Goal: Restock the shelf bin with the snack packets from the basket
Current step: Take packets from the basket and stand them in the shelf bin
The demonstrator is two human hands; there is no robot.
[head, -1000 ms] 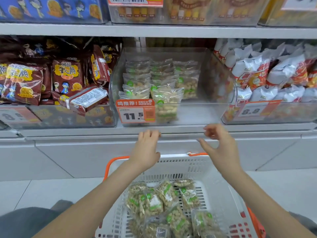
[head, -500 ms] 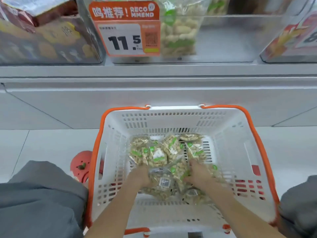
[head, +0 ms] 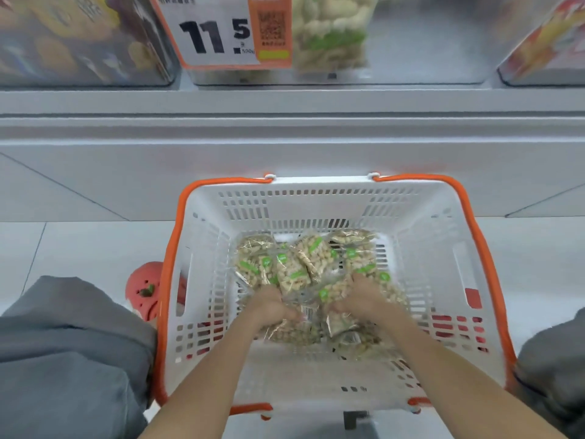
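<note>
both hands are inside the white basket (head: 316, 201), which has an orange rim and stands on the pale floor in front of the shelf unit. the left hand (head: 272, 308) lies on the near left part of the pile of snack packets (head: 294, 267), fingers curled down into the clear wrappers; it grips a packet at its near edge. the right hand (head: 361, 299) lies on the near right part of the pile, fingers curled around a packet with a green label. motion blur hides the exact finger placement of both hands.

the packets are clear bags of pale nuts with green labels. they lie in a loose heap on the basket bottom, toward its far and middle part, overlapping one another. some lie partly under the hands.

above the basket, the clear shelf bin (head: 427, 58) sits on the shelf. one upright packet (head: 332, 33) of the same kind stands at the bin's front left, just beside the orange price tag (head: 221, 33) reading 11.5. the bin floor to the right of that packet is bare.

grey trouser knees (head: 63, 343) flank the basket, and a red shoe (head: 145, 289) shows at the basket's left side.
</note>
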